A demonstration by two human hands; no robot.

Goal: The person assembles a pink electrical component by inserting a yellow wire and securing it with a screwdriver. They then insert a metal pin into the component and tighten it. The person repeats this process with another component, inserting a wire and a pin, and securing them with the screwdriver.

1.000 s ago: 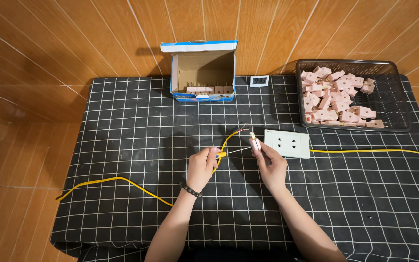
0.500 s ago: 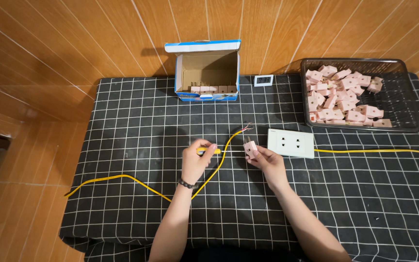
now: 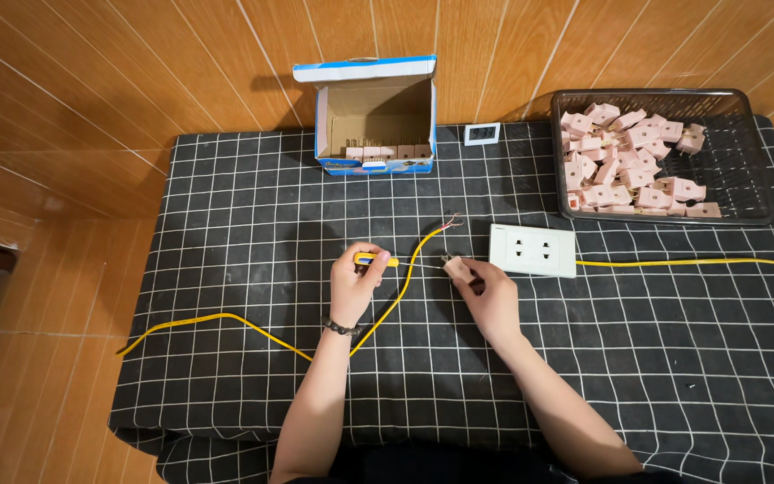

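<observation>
Just left of the white socket block (image 3: pixel 531 250), the right hand (image 3: pixel 487 296) pinches a small pink plug (image 3: pixel 458 269); the left hand (image 3: pixel 353 282) grips a yellow-handled tool (image 3: pixel 376 260) (probably a screwdriver). The plug looks light, rigid, best held by its sides; the yellow cable (image 3: pixel 405 278) beside it bends easily.

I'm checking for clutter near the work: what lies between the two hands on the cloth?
In the head view, only the loose yellow cable crosses between the left hand, holding a small yellow tool, and the right hand, holding a pink plug.
</observation>
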